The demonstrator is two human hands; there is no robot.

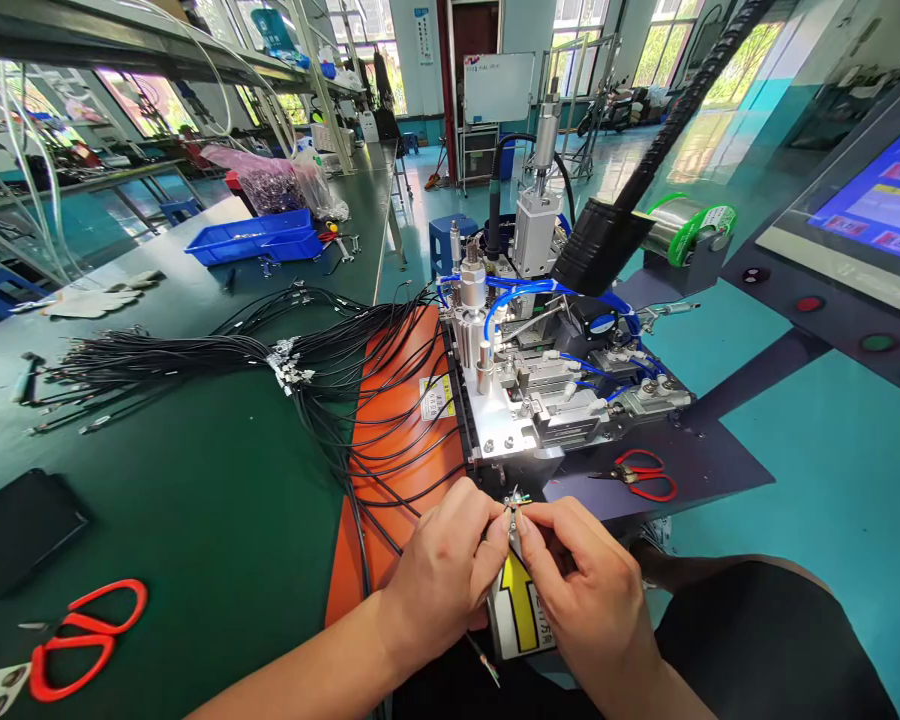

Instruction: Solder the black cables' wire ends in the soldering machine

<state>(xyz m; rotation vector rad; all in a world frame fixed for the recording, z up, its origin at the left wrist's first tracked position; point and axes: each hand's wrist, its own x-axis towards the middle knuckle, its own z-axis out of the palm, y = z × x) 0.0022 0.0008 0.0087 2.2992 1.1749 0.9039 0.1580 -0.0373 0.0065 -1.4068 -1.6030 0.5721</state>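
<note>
My left hand [442, 570] and my right hand [581, 580] meet at the front edge of the bench, both pinching the end of a thin black cable [512, 505] whose small coloured wires stick up between the fingertips. Just behind them stands a metal fixture machine [540, 400] with blue air hoses and clamps. A bundle of black cables [217, 360] fans out across the green bench to the left, over an orange mat [397, 450].
Red-handled scissors [82, 630] lie at the near left, small red snips [645, 475] to the right of the machine. A blue tray [255, 238] sits far back on the bench. A touch screen panel [870, 210] and a solder spool [690, 225] stand at right.
</note>
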